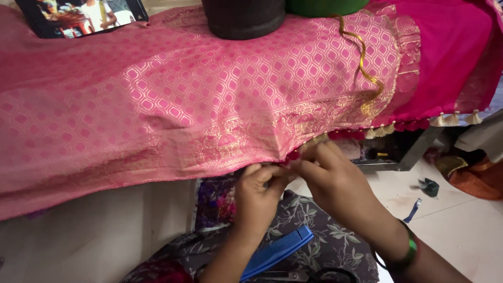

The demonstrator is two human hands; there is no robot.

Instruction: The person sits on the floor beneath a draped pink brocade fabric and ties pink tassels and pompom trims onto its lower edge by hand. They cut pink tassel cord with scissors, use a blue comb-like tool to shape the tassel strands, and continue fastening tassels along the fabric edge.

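My two hands, left hand (pixel 258 184) and right hand (pixel 329 178), pinching the pink cloth's (pixel 183 99) tasselled hem, one blue comb (pixel 276 252) on my lap, one tablet (pixel 78 15) on the worktop, pale tiled floor (pixel 461 230).

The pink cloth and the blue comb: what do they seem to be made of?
The pink cloth looks like woven silk or a silk-like brocade: it has a soft sheen and a gold lattice pattern with a gold border, though the fibre cannot be told. The blue comb looks like moulded plastic: even colour, smooth, fine straight teeth. Both hands, left hand and right hand, pinch the cloth's edge.
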